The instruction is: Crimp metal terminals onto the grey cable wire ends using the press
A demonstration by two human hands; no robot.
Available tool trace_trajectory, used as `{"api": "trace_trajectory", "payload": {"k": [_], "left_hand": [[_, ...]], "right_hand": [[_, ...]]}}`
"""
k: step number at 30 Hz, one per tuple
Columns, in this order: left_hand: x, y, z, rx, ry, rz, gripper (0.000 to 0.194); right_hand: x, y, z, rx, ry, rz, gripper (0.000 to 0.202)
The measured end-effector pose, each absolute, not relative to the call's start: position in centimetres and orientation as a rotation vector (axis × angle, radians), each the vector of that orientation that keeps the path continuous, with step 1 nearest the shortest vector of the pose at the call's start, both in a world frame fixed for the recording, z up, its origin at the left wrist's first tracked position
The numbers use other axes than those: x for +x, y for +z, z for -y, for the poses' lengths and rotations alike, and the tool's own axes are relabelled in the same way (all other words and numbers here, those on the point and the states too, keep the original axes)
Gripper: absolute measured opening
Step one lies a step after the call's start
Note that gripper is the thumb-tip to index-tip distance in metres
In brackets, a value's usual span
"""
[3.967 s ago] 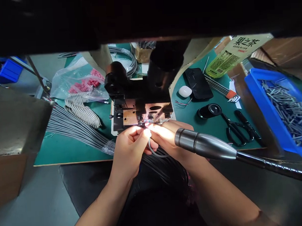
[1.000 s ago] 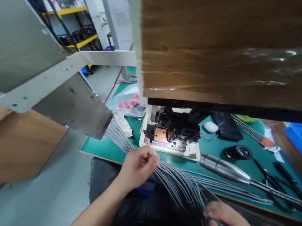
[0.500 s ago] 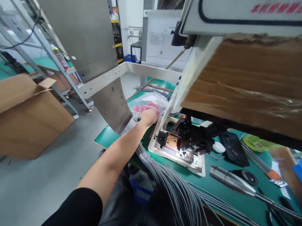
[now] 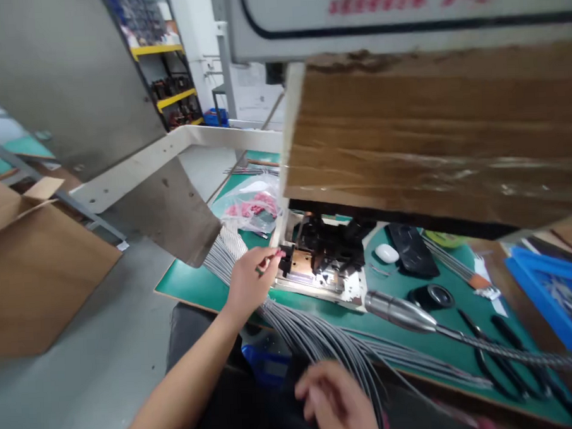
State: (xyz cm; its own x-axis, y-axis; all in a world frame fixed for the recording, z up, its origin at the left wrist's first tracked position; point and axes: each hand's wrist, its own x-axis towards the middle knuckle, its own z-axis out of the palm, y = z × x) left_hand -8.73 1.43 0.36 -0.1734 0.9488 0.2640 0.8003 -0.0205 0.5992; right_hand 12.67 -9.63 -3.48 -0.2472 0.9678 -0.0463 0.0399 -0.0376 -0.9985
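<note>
My left hand (image 4: 251,276) is closed in a pinch, with a small pink piece (image 4: 281,254) at its fingertips. These fingertips are at the left edge of the machine's black and copper tooling (image 4: 303,261). My right hand (image 4: 340,398), slightly blurred, is low in front of a bundle of grey cables (image 4: 314,324). Its fingers are loosely curled and apart, and I see nothing in them. Beyond my left hand lies a clear plastic bag (image 4: 228,195) with pink pieces (image 4: 252,206) inside.
A brown cardboard sheet (image 4: 429,138) covers the machine front. Metal guards (image 4: 163,213) jut out at left. On the green bench (image 4: 189,282) lie a flexible lamp (image 4: 399,311), a white mouse (image 4: 386,254), pliers (image 4: 496,363) and a blue bin (image 4: 545,298). A cardboard box (image 4: 46,275) stands left.
My left hand has come out of the plastic bag with a small pink piece and moved nearer, to the tooling. My right hand has risen into view. The camera view has turned right.
</note>
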Motion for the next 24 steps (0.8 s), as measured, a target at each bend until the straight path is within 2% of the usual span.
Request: {"api": "trace_trajectory", "payload": {"k": [3, 7, 11, 17, 24], "left_hand": [[-6.4, -0.6, 2.2, 1.750, 1.274, -1.692, 0.024], [-4.2, -1.8, 3.5, 1.715, 1.362, -1.484, 0.019], [-3.3, -2.3, 2.8, 1.819, 1.347, -1.516, 0.020], [-3.0, -2.8, 2.7, 1.852, 1.174, -1.726, 0.029], [-3.0, -3.0, 3.1, 1.869, 1.149, -1.699, 0.022]], "right_hand": [[11.0, -2.6, 5.2, -1.059, 1.098, 1.347, 0.024], [11.3, -1.3, 1.4, -1.074, 0.904, 1.550, 0.012], [12.3, -0.9, 0.6, -1.113, 0.699, 1.730, 0.009], [13.6, -2.0, -1.5, -1.153, 0.097, 1.997, 0.010], [13.8, -2.3, -2.5, -1.088, 0.124, 2.018, 0.010]]}}
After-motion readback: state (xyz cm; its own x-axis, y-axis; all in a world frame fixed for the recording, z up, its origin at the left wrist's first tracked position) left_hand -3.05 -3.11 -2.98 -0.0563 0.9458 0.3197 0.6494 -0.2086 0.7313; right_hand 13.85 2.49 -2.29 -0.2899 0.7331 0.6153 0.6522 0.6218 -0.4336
